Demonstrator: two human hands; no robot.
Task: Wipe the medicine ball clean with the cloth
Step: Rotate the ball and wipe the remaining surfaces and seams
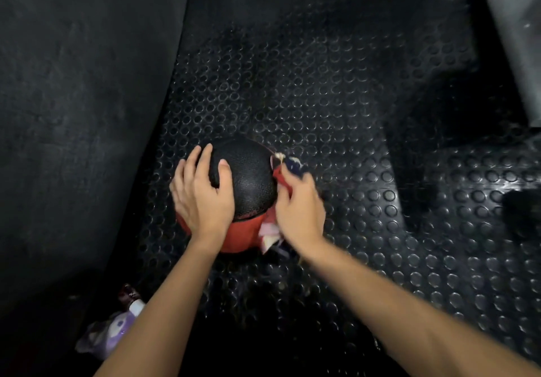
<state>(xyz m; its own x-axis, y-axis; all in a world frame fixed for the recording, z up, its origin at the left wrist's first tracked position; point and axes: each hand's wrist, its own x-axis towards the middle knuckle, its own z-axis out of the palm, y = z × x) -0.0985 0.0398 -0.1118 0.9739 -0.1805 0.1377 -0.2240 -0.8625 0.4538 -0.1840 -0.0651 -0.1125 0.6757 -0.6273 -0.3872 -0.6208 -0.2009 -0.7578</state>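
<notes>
**On the studded floor, a ball held and wiped**

On the black rubber floor (366, 201), which is covered with round studs, sits the medicine ball (248, 183). Its upper part is black with a fine woven texture, and its lower part, toward the person, is red. The ball is near the middle of the view, just beside a dark smooth surface (73, 113) that rises on the left.

The left hand (202, 195) lies on the left side of the ball with the fingers spread and nearly straight; the thumb reaches over the black top. It presses on the ball and does not curl round anything.

The right hand (298, 204) is at the right side of the ball and grips the cloth (270, 236), with the fingers curled round it. The cloth is pressed against the ball between the hand and the ball's surface. Parts of it stick out above the fingers and below the wrist, showing pink, white, red and dark blue. This hand is a little blurred, so the single fingers cannot be told exactly.

At the lower left, near the left forearm, lies a small purple and white soft thing (108, 332) on the floor; what it is I cannot tell. A grey object (515, 40) stands at the upper right corner.
</notes>
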